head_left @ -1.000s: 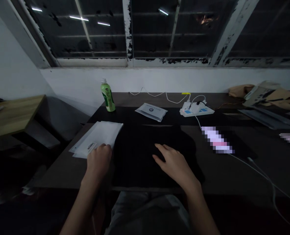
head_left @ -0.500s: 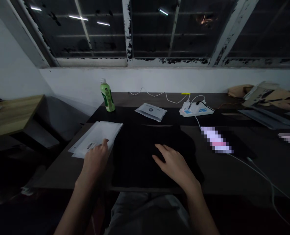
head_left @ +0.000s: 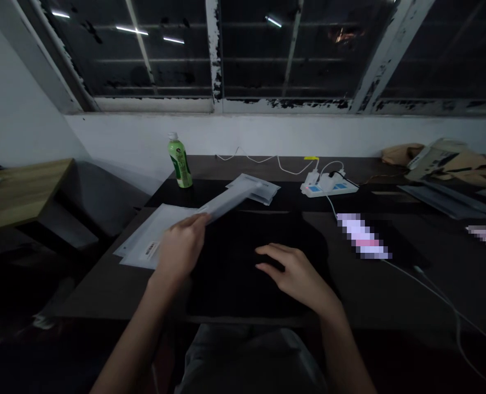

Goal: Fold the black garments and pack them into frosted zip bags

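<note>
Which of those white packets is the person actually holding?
The slanting packet in the left hand; the overlapping left packets and the back packet, partly hidden behind it, lie flat.

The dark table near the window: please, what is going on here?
The person's left hand grips a white packet by its near end; in this view, its far end overlaps another packet lying behind. More white packets lie to the left. The right hand is above the dark table, thumb and fingers apart, holding nothing visible.

Free mat (head_left: 230, 268) middle, tilted packet (head_left: 231, 202) beyond
</note>
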The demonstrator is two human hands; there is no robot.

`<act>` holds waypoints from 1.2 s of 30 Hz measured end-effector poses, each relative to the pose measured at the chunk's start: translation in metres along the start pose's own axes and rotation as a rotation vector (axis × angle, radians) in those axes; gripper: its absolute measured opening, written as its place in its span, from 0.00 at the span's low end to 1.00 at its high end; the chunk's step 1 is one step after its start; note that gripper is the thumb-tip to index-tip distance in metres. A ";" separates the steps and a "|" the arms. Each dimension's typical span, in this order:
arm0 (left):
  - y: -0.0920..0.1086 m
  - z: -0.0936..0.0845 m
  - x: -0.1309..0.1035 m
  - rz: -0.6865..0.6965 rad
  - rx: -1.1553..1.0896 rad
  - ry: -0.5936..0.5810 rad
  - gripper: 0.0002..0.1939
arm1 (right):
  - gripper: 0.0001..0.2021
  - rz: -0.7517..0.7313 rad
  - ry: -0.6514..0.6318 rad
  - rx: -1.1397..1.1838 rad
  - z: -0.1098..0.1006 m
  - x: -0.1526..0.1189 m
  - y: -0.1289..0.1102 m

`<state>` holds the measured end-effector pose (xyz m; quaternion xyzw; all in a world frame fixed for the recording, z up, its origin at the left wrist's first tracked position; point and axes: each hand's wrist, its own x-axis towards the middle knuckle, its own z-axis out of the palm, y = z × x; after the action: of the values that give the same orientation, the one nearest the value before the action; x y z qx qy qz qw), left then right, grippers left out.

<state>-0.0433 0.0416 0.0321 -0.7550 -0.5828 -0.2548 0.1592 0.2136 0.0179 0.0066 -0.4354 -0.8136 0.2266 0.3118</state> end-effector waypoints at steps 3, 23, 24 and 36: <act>0.014 0.011 0.001 0.194 -0.174 -0.093 0.16 | 0.12 -0.058 -0.064 0.116 -0.022 -0.004 -0.007; 0.034 0.030 -0.034 0.346 -0.595 -0.136 0.42 | 0.15 -0.007 -0.205 -0.531 -0.005 0.030 -0.018; 0.035 0.030 -0.035 0.350 -0.575 -0.122 0.41 | 0.16 0.003 -0.198 -0.571 -0.003 0.032 -0.018; 0.032 0.029 -0.039 0.384 -0.431 -0.012 0.28 | 0.13 -0.009 -0.238 -0.586 -0.004 0.041 -0.013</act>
<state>-0.0145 0.0172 -0.0118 -0.8694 -0.3626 -0.3337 0.0368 0.1913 0.0462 0.0301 -0.4733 -0.8770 0.0304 0.0766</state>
